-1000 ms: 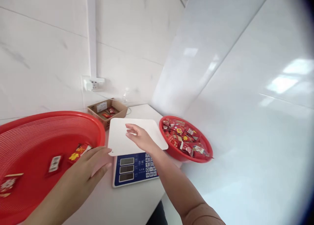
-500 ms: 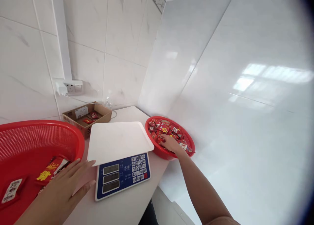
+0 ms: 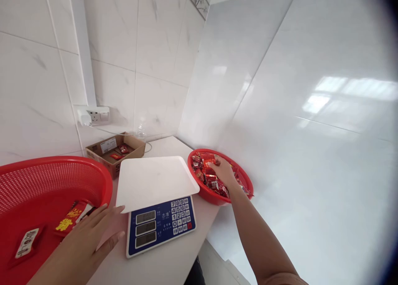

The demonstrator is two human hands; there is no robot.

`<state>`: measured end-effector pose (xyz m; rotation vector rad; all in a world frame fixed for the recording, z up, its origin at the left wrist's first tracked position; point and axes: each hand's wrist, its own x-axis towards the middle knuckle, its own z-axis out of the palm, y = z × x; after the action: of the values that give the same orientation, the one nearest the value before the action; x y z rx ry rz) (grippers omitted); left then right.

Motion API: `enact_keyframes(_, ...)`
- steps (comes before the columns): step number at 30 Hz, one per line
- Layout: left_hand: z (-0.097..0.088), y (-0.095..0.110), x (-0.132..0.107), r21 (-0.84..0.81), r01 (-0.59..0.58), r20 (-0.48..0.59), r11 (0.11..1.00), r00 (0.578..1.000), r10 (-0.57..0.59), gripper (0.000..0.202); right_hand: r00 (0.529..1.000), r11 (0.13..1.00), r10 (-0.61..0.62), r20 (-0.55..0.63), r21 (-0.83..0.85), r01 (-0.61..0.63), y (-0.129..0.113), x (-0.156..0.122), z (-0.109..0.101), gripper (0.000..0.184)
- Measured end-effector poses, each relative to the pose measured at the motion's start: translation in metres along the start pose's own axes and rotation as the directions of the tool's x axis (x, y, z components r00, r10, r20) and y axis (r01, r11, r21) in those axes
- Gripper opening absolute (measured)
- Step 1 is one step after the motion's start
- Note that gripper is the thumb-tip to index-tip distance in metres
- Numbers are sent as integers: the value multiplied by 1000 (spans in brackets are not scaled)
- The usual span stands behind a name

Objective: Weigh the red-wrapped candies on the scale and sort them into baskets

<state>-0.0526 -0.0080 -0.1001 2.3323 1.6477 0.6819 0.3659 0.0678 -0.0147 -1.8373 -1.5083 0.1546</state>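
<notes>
My right hand (image 3: 223,171) is over the smaller red basket (image 3: 214,199), its thumb and fingers closed on a shiny red snack packet (image 3: 209,165). Several other red snack packets (image 3: 217,187) lie in that basket. My left hand (image 3: 90,239) is open, palm down with fingers spread, between the large red basket (image 3: 107,185) and the scale. Its fingertips are close to the corner of the white weighing tray (image 3: 155,177); I cannot tell whether they touch. Below the tray is the scale's blue keypad panel (image 3: 161,225).
In the large basket lie a red and yellow packet (image 3: 70,218) and a red packet with a white label (image 3: 27,242). Behind the tray stands a cardboard box (image 3: 132,151) with red packets inside. A clear bottle (image 3: 141,129) and a wall socket (image 3: 96,116) are at the back.
My right hand has risen a little among the packets and now has a shiny red packet between its fingers. My left hand keeps its spread pose. The view has shifted slightly.
</notes>
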Motion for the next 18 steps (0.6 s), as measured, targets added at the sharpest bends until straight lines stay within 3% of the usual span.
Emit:
enact_keyframes(4, -8, 9, -1, -2, 38, 30, 999, 999, -38, 53, 996, 972, -56, 73, 233, 38, -27, -3, 23, 35)
enact_keyframes(8, -25, 25, -3, 19, 72, 129, 997, 989, -74, 55, 955, 782, -142, 262, 621, -55, -63, -8, 60, 33)
enact_keyframes(11, -34, 35, -4, 32, 67, 168, 997, 983, -71, 51, 915, 758, -191, 356, 646, -93, -88, -10, 90, 32)
enact_keyframes(14, -38, 39, -5, 44, 61, 160, 997, 985, -68, 49, 882, 800, -214, 421, 594, -89, -105, -13, 120, 29)
enact_keyframes(18, -40, 40, -5, 53, 39, 153, 998, 987, -47, 48, 869, 878, -200, 453, 476, -46, -111, -15, 149, 27)
